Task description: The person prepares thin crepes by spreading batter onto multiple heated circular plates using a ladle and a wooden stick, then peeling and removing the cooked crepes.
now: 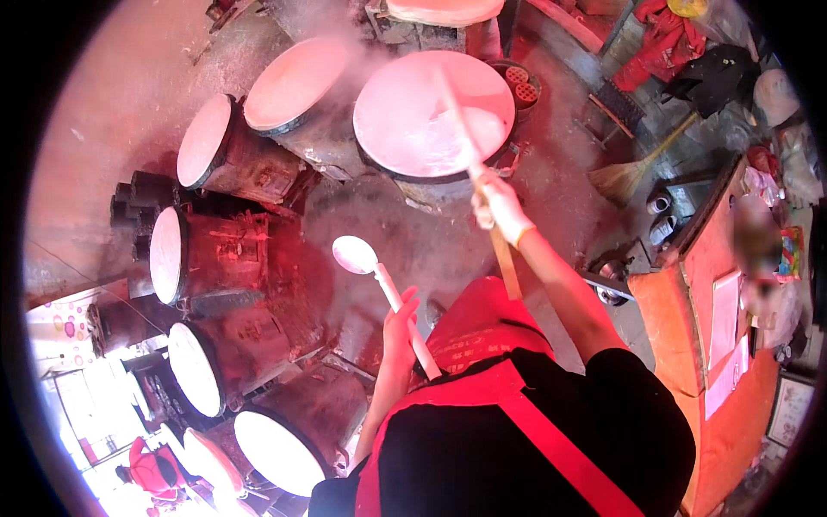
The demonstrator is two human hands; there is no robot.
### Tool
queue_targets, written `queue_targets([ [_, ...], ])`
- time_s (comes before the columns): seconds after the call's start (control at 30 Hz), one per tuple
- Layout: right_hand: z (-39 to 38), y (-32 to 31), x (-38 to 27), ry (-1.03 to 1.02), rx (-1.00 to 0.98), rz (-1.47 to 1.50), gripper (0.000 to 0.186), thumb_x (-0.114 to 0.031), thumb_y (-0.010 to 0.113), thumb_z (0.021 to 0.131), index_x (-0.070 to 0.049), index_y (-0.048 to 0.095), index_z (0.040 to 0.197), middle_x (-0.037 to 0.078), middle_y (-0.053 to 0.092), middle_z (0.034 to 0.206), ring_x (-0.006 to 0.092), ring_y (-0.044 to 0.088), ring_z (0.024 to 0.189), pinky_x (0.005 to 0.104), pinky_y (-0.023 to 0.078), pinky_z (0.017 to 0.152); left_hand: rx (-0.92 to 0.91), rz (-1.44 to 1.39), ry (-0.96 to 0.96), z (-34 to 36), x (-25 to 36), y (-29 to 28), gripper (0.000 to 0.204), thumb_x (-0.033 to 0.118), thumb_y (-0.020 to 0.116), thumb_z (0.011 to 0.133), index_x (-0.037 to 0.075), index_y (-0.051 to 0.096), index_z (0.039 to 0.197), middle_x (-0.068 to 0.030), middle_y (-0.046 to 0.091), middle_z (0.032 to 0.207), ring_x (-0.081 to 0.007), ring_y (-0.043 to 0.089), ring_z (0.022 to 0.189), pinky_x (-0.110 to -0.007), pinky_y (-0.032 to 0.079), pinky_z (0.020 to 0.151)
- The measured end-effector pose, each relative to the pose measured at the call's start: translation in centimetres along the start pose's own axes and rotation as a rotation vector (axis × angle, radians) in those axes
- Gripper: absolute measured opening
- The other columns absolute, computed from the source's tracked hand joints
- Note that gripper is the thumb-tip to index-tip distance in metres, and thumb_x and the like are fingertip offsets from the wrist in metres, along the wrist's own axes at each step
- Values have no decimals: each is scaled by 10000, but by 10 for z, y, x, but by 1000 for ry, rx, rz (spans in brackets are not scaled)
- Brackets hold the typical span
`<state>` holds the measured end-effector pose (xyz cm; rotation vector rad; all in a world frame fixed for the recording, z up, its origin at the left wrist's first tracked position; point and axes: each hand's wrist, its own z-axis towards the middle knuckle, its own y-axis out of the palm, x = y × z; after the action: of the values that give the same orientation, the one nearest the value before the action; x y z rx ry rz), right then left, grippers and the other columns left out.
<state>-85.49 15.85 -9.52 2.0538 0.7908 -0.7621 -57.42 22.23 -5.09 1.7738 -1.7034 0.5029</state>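
My right hand [500,207] is closed around a long flat wooden stick [506,269]. The stick's far part reaches over a round griddle [392,108] on a drum-shaped stove, and steam blurs its tip. A pale, wet-looking layer covers the griddle, with an uneven patch near its middle. Lower and nearer my body, my left hand [398,340] grips the handle of a ladle [354,256]. Its pale round bowl points up and left, apart from the griddle, and the handle's near end lies against my red apron.
Several more drum stoves with round pale tops, one of them here [207,142], curve along the left. Dark cylinders [142,202] are stacked behind them. On the right stand a broom [616,178] and an orange-covered table [659,319]. Another person in red [155,468] is far lower left.
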Motion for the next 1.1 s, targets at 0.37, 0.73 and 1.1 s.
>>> queue_targets([
  [0.37, 54, -123, -110, 20, -204, -461, 456, -354, 439, 968, -265, 396, 1414, -33, 449, 596, 67, 324, 350, 226, 248, 314, -4, -138, 37, -3, -8, 74, 204, 168, 626, 905, 37, 547, 1039, -37, 581, 791, -44, 435, 532, -175, 320, 430],
  [0.73, 66, -70, -75, -400, -40, -312, 370, -197, 512, 952, -155, 536, 1319, -80, 430, 637, 32, 362, 490, 218, 297, 418, 13, -151, 201, -21, 33, 87, 346, 288, 500, 977, 46, 472, 1222, -10, 503, 676, -60, 388, 492, -225, 300, 433],
  [1.1, 30, -45, -48, -310, 149, -304, 353, -184, 557, 920, -151, 584, 1270, -76, 452, 616, 30, 335, 413, 204, 267, 361, -135, -66, 145, 2, 62, 68, 174, 155, 510, 950, 26, 493, 1065, 4, 471, 746, -50, 411, 559, -206, 326, 461],
])
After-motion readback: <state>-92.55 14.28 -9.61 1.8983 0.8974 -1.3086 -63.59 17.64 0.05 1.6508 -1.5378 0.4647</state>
